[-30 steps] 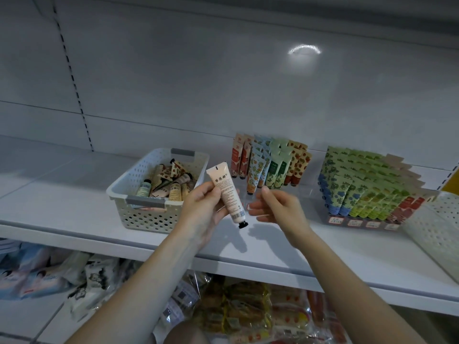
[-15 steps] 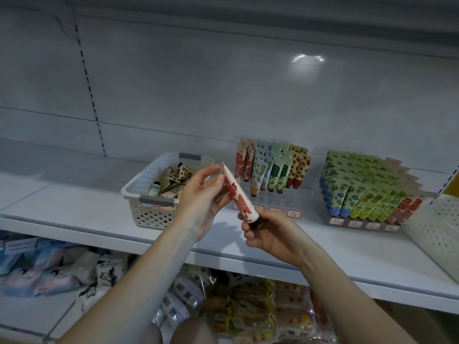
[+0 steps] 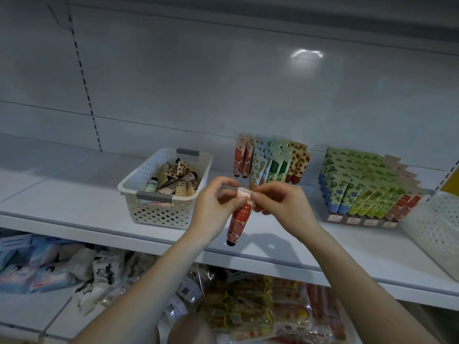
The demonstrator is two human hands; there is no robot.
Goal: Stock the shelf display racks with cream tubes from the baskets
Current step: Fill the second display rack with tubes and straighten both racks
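White shelf (image 3: 74, 202) with a basket (image 3: 125, 186).
I see the left hand (image 3: 211, 209) and right hand (image 3: 282, 207) both pinch the red tube (image 3: 238, 219) at its top end.

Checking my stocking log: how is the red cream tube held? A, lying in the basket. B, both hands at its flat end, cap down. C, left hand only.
B: the left hand and right hand both pinch the flat end of the red cream tube, its black cap hanging down.
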